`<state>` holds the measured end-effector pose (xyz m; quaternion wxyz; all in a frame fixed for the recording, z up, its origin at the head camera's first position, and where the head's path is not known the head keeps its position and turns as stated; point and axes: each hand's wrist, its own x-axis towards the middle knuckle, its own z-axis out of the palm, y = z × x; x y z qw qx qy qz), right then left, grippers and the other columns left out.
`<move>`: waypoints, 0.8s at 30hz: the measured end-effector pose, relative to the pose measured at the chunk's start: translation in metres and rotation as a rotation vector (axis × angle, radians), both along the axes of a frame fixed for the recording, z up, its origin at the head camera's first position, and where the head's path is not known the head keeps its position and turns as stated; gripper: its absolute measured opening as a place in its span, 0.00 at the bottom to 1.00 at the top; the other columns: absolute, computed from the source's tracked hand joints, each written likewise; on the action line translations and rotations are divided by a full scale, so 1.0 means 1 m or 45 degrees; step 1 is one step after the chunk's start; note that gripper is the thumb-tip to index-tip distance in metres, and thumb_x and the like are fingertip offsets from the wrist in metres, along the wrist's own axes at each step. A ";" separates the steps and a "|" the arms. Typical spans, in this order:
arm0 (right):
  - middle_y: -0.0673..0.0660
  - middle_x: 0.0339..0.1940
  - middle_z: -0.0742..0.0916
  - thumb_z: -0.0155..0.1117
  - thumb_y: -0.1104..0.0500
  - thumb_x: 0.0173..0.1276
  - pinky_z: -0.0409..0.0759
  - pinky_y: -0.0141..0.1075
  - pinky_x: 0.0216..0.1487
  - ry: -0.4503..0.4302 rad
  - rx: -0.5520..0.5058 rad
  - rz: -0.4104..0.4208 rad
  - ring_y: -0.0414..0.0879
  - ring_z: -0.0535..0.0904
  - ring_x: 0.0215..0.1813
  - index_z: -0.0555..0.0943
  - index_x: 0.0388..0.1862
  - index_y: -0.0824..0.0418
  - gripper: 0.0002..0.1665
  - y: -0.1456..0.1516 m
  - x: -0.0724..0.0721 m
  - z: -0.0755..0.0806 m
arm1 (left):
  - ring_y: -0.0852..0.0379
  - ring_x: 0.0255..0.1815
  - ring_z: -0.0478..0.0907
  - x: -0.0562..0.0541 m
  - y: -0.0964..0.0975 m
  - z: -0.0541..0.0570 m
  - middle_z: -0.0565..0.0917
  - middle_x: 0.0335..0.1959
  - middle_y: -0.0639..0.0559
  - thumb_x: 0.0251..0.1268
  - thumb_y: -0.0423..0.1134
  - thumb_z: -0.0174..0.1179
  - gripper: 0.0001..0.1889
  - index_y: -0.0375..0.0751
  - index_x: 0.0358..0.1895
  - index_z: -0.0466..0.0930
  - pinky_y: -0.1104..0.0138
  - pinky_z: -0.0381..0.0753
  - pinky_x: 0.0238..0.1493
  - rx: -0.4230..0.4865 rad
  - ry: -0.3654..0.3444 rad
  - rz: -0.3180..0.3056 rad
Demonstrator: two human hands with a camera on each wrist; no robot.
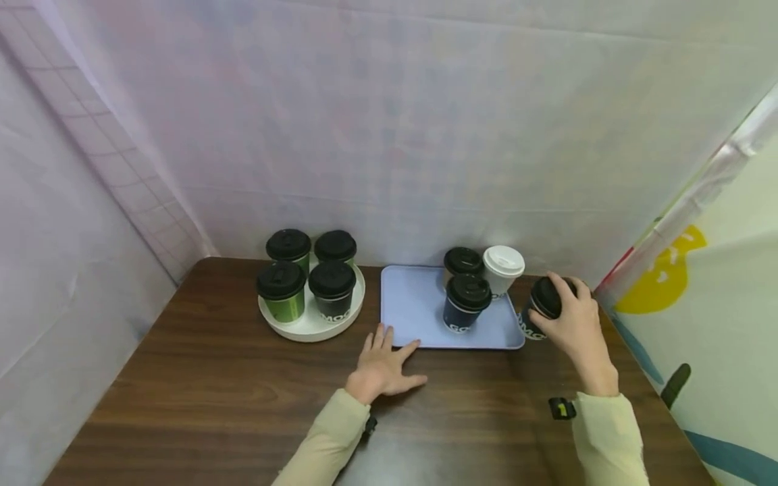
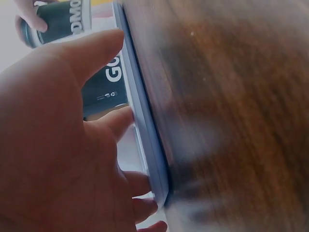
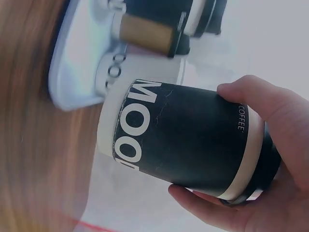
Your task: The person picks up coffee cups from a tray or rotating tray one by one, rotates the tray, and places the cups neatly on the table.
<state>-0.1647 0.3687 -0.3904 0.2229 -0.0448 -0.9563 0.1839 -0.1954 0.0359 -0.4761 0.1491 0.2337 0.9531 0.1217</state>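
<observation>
My right hand (image 1: 576,327) grips a dark paper coffee cup (image 1: 531,327) around its black lid, just beyond the right end of the pale blue tray (image 1: 410,304). In the right wrist view, thumb and fingers reach down both sides of that cup (image 3: 188,137); whether its base touches the table is unclear. Spread fingers of my left hand (image 1: 383,371) touch the tray's front edge near its left corner. On the tray's right half are a navy cup (image 1: 463,314), a black-lidded cup (image 1: 463,260) partly hidden behind it, and a white-lidded white cup (image 1: 503,270).
Left of the tray, a round white plate (image 1: 298,335) bears several black-lidded cups, including a green cup (image 1: 284,304) and a dark cup (image 1: 333,297). Pale curtains (image 1: 365,135) hang behind the brown wooden table (image 1: 243,398).
</observation>
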 end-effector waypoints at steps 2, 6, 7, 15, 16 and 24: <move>0.84 0.70 0.67 0.77 0.58 0.58 0.71 0.76 0.52 -0.010 0.001 -0.028 0.87 0.68 0.57 0.68 0.74 0.64 0.46 0.009 0.006 -0.001 | 0.37 0.88 0.42 0.000 0.000 0.000 0.52 0.85 0.34 0.68 0.70 0.56 0.39 0.68 0.81 0.60 0.45 0.48 0.86 -0.009 0.001 -0.002; 0.85 0.71 0.65 0.78 0.57 0.59 0.72 0.77 0.49 -0.064 0.009 -0.084 0.87 0.67 0.57 0.67 0.75 0.63 0.47 0.025 0.017 -0.008 | 0.36 0.88 0.41 -0.003 0.001 -0.001 0.51 0.85 0.33 0.68 0.71 0.56 0.40 0.68 0.81 0.60 0.44 0.47 0.86 -0.005 -0.007 -0.006; 0.85 0.71 0.65 0.78 0.57 0.59 0.72 0.77 0.48 -0.082 0.010 -0.097 0.87 0.67 0.57 0.67 0.75 0.63 0.47 0.029 0.020 -0.011 | 0.35 0.88 0.41 -0.003 0.001 -0.002 0.51 0.85 0.33 0.67 0.71 0.56 0.40 0.67 0.81 0.60 0.44 0.48 0.86 0.006 -0.007 -0.006; 0.86 0.70 0.64 0.76 0.55 0.61 0.70 0.76 0.48 -0.155 0.019 -0.142 0.88 0.67 0.54 0.65 0.76 0.63 0.48 0.053 0.036 -0.029 | 0.34 0.88 0.38 -0.004 0.000 -0.008 0.49 0.85 0.32 0.66 0.71 0.57 0.42 0.66 0.82 0.59 0.41 0.49 0.85 0.046 0.000 -0.001; 0.86 0.70 0.64 0.76 0.55 0.61 0.70 0.76 0.48 -0.157 0.022 -0.146 0.89 0.67 0.54 0.65 0.76 0.64 0.48 0.056 0.037 -0.030 | 0.34 0.88 0.38 -0.005 0.000 -0.010 0.49 0.85 0.32 0.65 0.72 0.57 0.43 0.66 0.82 0.59 0.40 0.49 0.84 0.051 -0.002 0.001; 0.87 0.70 0.64 0.76 0.55 0.61 0.70 0.76 0.48 -0.176 0.013 -0.168 0.89 0.67 0.55 0.65 0.76 0.64 0.48 0.067 0.049 -0.036 | 0.35 0.88 0.36 -0.001 0.001 -0.008 0.46 0.86 0.32 0.59 0.74 0.62 0.48 0.66 0.82 0.58 0.40 0.48 0.84 0.047 -0.035 0.006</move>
